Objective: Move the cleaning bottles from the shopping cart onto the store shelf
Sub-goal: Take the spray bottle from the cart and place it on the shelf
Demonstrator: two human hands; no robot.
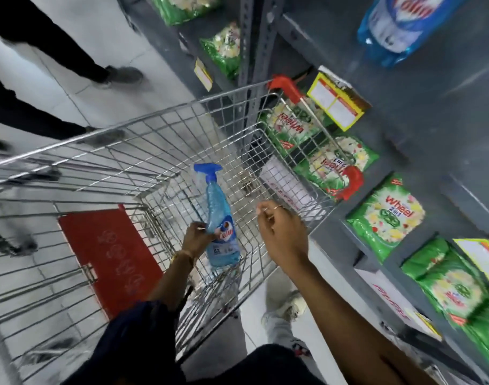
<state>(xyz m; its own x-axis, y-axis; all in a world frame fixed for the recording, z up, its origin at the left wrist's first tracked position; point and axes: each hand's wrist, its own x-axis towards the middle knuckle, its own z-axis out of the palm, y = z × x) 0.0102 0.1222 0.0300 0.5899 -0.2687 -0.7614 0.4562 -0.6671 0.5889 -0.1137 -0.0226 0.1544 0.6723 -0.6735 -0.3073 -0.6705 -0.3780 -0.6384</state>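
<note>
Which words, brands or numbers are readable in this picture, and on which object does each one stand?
"Colin": spray bottle held in the left hand.
"Colin", top cut off: blue refill pouch on the shelf.
"Wheel 2in1": green detergent packet.
Yellow price tags, white carton print: blurred, unreadable.

Pale floor tiles (79,87) run along a store aisle. Green detergent packets (385,215) and yellow price tags (338,102) line the grey metal racking at right, and dark-trousered legs (43,51) stand at upper left.

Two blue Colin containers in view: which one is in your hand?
The spray bottle with the trigger top, gripped by the left hand over the cart; the other is a pouch on the shelf.
</note>
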